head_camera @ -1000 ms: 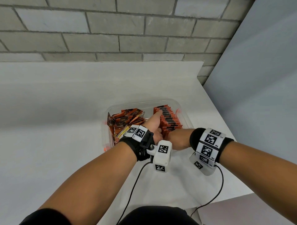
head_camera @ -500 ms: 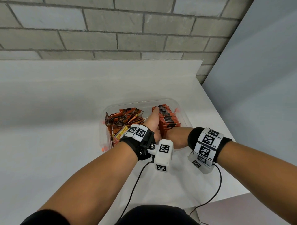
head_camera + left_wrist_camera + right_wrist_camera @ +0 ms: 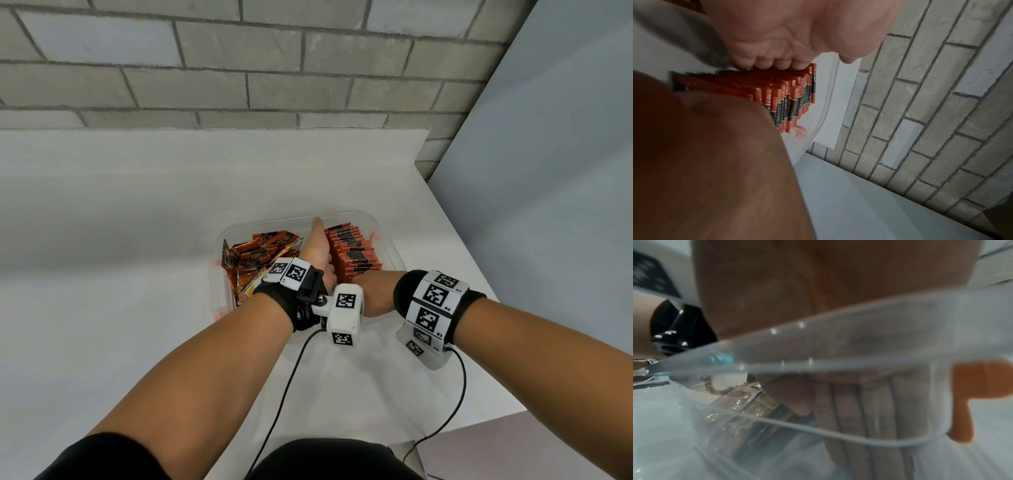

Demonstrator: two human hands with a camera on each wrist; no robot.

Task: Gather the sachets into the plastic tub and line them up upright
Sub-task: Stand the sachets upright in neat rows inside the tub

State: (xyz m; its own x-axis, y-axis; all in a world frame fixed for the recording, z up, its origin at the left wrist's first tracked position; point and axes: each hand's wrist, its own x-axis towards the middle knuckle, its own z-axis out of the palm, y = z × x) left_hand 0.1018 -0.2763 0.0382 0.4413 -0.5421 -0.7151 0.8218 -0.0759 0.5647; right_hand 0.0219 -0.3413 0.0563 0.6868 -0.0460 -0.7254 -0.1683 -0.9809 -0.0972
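Between both grips point(image 3: 342, 274), upright sachets point(image 3: 352, 251).

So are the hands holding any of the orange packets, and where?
The left hand presses flat against the side of the upright row of sachets in the tub. The right hand sits at the row's near end; its grip cannot be told.

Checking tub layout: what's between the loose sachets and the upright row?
The left hand, fingers straight, edge-on between the loose sachets on its left and the upright row, pressing the row's side. Head view shows it.
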